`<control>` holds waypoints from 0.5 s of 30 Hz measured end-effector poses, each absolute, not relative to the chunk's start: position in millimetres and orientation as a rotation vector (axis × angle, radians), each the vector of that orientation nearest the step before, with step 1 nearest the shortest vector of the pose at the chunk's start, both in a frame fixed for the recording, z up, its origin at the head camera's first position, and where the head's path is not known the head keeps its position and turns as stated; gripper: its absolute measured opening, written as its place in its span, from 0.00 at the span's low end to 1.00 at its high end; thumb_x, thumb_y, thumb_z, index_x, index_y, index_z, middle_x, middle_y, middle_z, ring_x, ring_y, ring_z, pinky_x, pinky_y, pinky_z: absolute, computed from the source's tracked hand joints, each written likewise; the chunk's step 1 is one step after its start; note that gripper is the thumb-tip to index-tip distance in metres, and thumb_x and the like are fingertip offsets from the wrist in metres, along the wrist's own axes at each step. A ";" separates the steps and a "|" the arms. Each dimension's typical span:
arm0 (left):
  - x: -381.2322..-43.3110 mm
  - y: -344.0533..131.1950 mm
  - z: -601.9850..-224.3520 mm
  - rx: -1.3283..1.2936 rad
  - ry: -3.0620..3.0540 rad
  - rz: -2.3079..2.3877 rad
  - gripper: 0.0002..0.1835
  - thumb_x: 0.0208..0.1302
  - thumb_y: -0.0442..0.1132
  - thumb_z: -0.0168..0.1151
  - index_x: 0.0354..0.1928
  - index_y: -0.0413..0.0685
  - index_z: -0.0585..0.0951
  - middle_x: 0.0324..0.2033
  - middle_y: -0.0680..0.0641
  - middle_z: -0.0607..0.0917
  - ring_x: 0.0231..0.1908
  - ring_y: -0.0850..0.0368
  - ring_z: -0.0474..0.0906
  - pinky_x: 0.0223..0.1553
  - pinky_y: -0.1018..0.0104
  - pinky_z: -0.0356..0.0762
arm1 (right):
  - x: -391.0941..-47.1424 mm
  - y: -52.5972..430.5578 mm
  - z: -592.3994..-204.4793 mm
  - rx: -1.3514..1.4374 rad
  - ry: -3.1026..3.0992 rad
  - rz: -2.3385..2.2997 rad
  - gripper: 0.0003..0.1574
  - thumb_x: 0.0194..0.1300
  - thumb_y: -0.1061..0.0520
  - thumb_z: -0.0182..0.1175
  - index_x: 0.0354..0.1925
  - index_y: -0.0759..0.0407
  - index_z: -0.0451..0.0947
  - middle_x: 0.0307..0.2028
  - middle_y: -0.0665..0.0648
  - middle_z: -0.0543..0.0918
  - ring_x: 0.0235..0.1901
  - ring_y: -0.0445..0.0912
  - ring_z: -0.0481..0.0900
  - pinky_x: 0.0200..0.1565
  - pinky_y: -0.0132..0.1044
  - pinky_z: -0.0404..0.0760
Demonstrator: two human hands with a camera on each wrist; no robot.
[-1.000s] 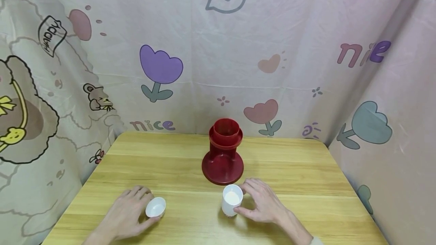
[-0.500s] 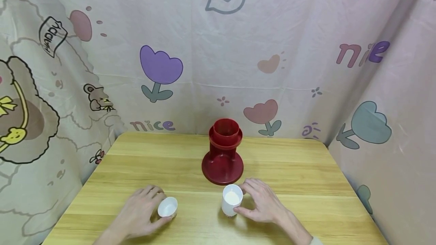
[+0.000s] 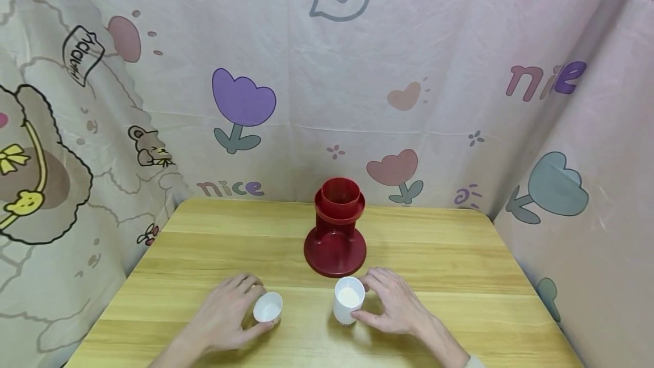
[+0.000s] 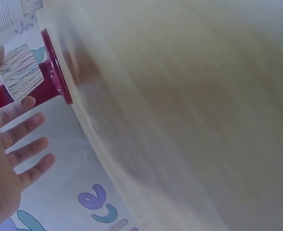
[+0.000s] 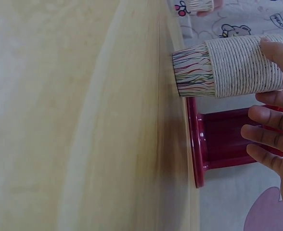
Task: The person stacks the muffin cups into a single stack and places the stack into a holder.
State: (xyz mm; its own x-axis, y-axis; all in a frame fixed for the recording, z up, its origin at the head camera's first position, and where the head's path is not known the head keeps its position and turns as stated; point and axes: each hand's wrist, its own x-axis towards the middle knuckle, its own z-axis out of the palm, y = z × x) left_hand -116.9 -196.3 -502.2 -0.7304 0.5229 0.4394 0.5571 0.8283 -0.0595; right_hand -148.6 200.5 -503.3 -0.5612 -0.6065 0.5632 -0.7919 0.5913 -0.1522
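Note:
My left hand [image 3: 230, 311] pinches a small white paper cup [image 3: 268, 308] between thumb and index finger. Wavy coloured lines cover this cup's side [image 4: 21, 72] in the left wrist view, where it appears held a little above the table. To the right, a stack of nested paper cups [image 3: 348, 302] stands upright, their ridged rims piled close together in the right wrist view. My right hand [image 3: 390, 302] holds that stack near its top by thumb and index finger, the other fingers loosely extended. A short gap separates the single cup from the stack.
Behind the stack stands a dark red plastic holder [image 3: 335, 251] with a round base and a tube-shaped top. The wooden table [image 3: 439, 249] ends at a patterned cloth [image 3: 327, 84] hung behind and at both sides.
My left hand has moved steadily to the right with the single paper cup, closer to the stack. The right hand and the stack have stayed in place.

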 end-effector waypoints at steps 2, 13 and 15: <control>-118.1 -193.2 -500.9 -0.814 -2.565 -0.117 0.30 0.57 0.78 0.64 0.43 0.63 0.85 0.45 0.58 0.85 0.48 0.59 0.81 0.50 0.56 0.86 | -148.6 200.6 -503.5 1.113 -2.365 0.542 0.26 0.62 0.30 0.70 0.48 0.43 0.81 0.37 0.37 0.78 0.40 0.35 0.78 0.48 0.33 0.82; -119.9 -176.6 -498.5 -0.866 -2.548 -0.160 0.29 0.56 0.76 0.67 0.45 0.62 0.85 0.46 0.58 0.85 0.49 0.59 0.81 0.51 0.54 0.85 | -149.1 201.1 -503.2 1.124 -2.365 0.546 0.25 0.63 0.30 0.69 0.48 0.43 0.81 0.37 0.37 0.78 0.40 0.37 0.80 0.48 0.34 0.83; -120.1 -173.4 -497.8 -0.870 -2.545 -0.175 0.29 0.56 0.76 0.67 0.45 0.62 0.85 0.46 0.58 0.85 0.50 0.59 0.81 0.51 0.55 0.85 | -149.0 201.3 -503.1 1.123 -2.370 0.547 0.26 0.63 0.30 0.69 0.49 0.43 0.81 0.37 0.37 0.78 0.40 0.38 0.80 0.48 0.34 0.83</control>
